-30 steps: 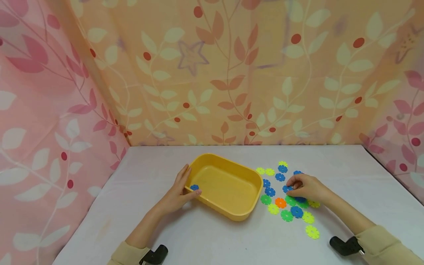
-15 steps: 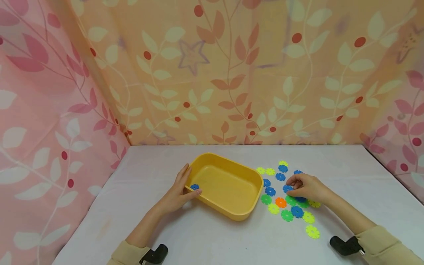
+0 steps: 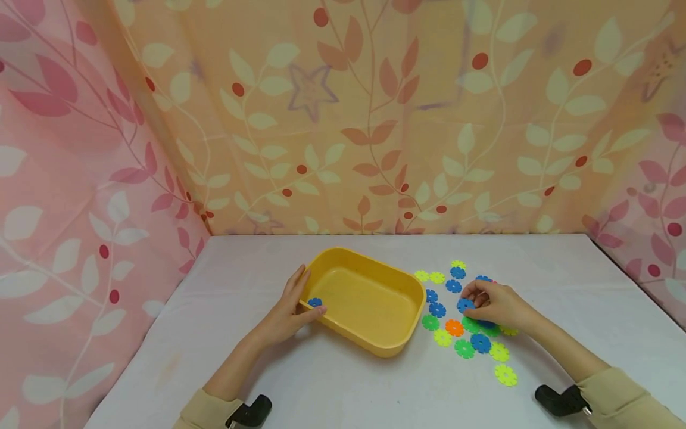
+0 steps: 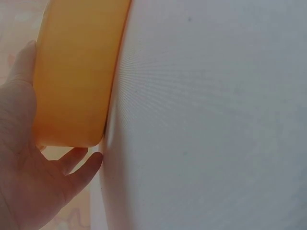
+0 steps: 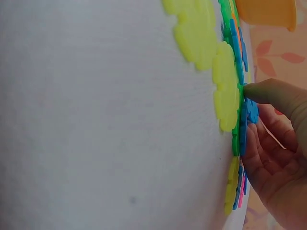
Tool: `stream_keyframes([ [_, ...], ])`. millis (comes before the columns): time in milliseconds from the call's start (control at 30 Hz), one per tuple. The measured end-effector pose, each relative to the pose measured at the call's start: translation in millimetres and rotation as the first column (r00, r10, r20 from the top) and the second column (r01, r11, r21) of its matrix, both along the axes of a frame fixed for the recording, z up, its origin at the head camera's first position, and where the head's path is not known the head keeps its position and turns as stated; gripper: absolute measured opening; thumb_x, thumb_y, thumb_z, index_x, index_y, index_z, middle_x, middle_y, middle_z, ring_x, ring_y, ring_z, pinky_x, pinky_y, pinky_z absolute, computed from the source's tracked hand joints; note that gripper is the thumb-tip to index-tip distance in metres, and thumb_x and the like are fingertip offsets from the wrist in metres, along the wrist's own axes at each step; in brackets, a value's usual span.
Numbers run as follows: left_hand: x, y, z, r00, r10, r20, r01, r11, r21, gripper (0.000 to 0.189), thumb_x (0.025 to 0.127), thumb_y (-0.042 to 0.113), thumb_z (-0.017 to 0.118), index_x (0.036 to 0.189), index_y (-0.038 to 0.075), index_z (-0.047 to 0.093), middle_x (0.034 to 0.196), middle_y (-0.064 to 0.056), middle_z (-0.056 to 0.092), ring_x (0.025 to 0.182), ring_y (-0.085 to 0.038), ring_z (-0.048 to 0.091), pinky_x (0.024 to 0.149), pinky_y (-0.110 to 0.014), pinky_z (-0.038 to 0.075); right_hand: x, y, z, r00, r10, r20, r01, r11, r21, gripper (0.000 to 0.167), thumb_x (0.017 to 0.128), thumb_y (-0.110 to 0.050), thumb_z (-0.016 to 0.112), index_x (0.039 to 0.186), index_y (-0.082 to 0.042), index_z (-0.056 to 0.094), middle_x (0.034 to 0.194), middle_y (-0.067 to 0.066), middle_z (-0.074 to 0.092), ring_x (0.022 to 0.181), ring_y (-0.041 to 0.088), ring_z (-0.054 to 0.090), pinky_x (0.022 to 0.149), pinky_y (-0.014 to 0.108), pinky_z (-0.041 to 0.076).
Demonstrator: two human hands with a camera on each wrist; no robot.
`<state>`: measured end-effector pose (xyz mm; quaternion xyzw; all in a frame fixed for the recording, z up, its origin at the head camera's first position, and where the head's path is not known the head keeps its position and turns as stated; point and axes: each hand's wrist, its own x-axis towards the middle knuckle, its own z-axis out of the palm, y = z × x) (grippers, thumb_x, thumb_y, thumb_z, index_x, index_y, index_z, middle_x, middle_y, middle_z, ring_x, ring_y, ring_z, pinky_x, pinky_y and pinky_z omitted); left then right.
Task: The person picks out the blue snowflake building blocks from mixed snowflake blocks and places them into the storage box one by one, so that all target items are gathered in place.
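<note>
My left hand (image 3: 289,310) grips the left corner of a yellow plastic tub (image 3: 375,310), its thumb over the rim and its fingers along the outside wall. One blue snowflake disc (image 3: 315,302) lies inside the tub near that thumb. At the right, my right hand (image 3: 498,304) pinches another blue snowflake disc (image 3: 464,305) between thumb and fingers, low over the scattered pieces. The right wrist view has this blue disc (image 5: 252,111) partly hidden behind the thumb. Seen from the left wrist, the tub's outer wall (image 4: 79,76) stands against my palm and fingers.
Several loose snowflake discs lie right of the tub: a green disc (image 3: 464,349), an orange disc (image 3: 454,328), a yellow disc (image 3: 505,375) and more blue ones. Some overlap beneath my right hand. A white cloth (image 3: 375,393) covers the table; a patterned curtain (image 3: 375,119) hangs behind.
My right hand has shifted very slightly, with the pinched blue disc, and a bit of pink shows behind it. The left hand and tub have stayed still.
</note>
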<state>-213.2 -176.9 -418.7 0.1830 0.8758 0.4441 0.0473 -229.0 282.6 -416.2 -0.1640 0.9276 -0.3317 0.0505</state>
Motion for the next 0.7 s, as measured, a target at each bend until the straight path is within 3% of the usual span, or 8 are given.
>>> stream_keyframes([
  [400,-0.3,-0.6,-0.7,1.000,-0.009,-0.002,0.009,1.000,0.017,0.095,0.091,0.044,0.067,0.158,0.013,0.008,0.162,0.005,-0.010,0.148,-0.030,0.002,0.113,-0.057,0.016,-0.9,1.9,0.6,0.997,-0.038,0.074,0.039,0.999,-0.010,0.034,0.082,-0.030,0.079,0.108,-0.010,0.069,0.087,0.000,0.057,0.082,0.018,0.053,0.069,0.022,0.048],
  [700,-0.5,-0.4,-0.6,1.000,-0.004,-0.010,0.004,1.000,0.012,0.096,0.090,0.047,0.067,0.158,0.012,0.009,0.162,0.004,-0.009,0.147,-0.031,0.002,0.113,-0.058,0.014,-1.7,2.4,5.4,0.990,-0.002,0.139,0.006,1.000,-0.025,0.041,0.081,-0.032,0.080,0.113,-0.009,0.069,0.093,0.001,0.060,0.086,0.019,0.054,0.071,0.022,0.050],
])
